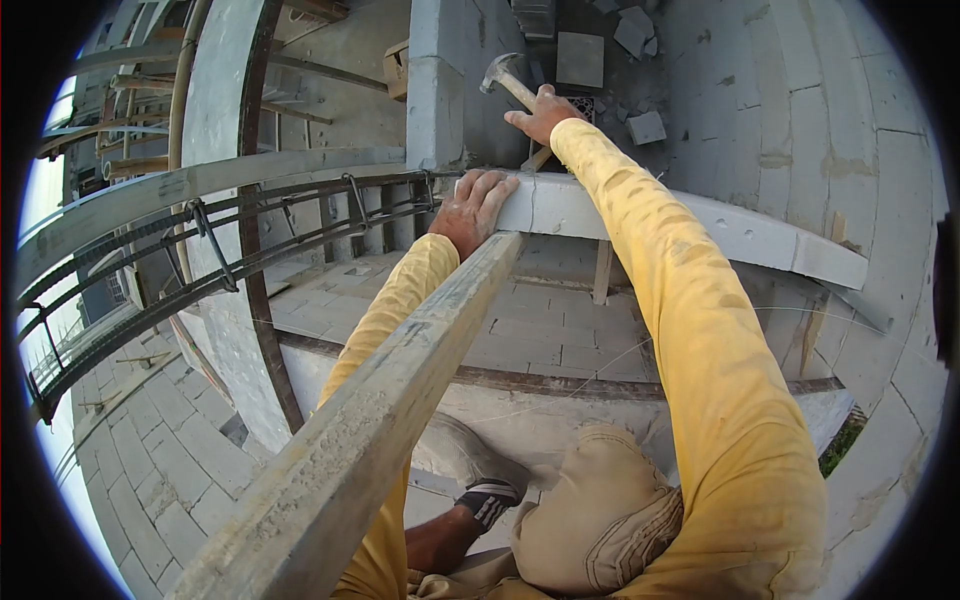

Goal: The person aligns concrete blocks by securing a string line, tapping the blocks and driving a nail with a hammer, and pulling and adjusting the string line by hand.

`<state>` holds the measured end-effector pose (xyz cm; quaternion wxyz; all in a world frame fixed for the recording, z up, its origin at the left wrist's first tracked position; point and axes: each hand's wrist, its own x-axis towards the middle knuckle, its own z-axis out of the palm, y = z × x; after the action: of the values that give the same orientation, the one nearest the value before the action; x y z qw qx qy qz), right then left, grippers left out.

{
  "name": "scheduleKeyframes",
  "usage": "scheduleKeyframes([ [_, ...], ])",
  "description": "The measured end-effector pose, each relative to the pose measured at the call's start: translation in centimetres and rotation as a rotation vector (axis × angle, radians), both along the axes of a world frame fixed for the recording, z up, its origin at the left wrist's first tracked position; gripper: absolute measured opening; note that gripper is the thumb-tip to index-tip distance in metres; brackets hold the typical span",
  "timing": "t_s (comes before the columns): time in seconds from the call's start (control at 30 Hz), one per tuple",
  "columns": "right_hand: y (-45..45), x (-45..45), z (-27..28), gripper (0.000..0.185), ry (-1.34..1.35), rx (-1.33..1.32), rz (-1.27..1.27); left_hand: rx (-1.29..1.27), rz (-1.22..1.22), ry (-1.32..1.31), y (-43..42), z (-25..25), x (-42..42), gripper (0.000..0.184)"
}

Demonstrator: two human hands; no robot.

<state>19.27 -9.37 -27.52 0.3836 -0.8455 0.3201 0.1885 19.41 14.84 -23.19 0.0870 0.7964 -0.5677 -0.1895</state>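
Yellow-sleeved right hand (546,117) clasps a hammer (517,90) — left hand (474,208) touches pale block (565,206), its grip unclear.

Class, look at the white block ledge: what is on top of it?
The left hand rests on the left end of the white block ledge. The surface beneath the hand and the stretch behind the yellow right sleeve are covered.

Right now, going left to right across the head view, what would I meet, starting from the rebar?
Steel rebar, your left hand, your right hand holding the hammer, right end of the long white block.
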Motion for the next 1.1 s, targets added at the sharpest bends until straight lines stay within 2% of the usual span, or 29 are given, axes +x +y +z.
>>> scheduleKeyframes([
  [0.2,-0.9,1.1,0.6,0.072,-0.085,0.018,-0.069,0.046,0.023,0.044,-0.4,1.1,-0.2,0.079],
  [0.33,-3.1,1.0,4.3,0.061,-0.066,0.128,-0.031,0.045,0.024,0.043,-0.2,0.7,-0.2,0.078],
  [0.37,-3.8,0.9,3.5,0.050,-0.078,0.161,-0.043,0.043,0.021,0.044,-0.2,0.7,-0.1,0.078],
  [0.5,-4.9,-1.6,2.7,0.038,-0.128,0.328,-0.122,0.022,0.005,0.026,0.0,0.3,0.1,0.077],
  [0.6,-4.5,-3.3,3.3,0.043,-0.118,0.292,-0.036,0.021,0.005,0.028,-0.2,0.6,0.1,0.076],
  [0.7,-4.0,-3.9,4.8,0.047,-0.103,0.157,0.003,-0.100,-0.038,0.013,0.1,-0.3,0.3,0.083],
  [0.83,-2.4,-6.9,7.8,0.049,-0.207,0.181,-0.041,-0.080,-0.036,-0.025,0.3,-0.8,0.4,0.080],
  [0.93,-1.7,-10.1,7.9,0.053,-0.240,0.053,0.022,-0.062,-0.022,-0.020,0.3,-0.8,0.2,0.076],
  [0.97,-1.6,-10.8,8.4,0.055,-0.203,0.092,0.010,-0.053,-0.013,-0.007,0.3,-0.5,0.2,0.075],
  [1.1,-1.9,-11.7,8.4,0.055,-0.340,0.043,-0.001,-0.045,0.000,0.004,0.2,-0.6,0.2,0.076],
])
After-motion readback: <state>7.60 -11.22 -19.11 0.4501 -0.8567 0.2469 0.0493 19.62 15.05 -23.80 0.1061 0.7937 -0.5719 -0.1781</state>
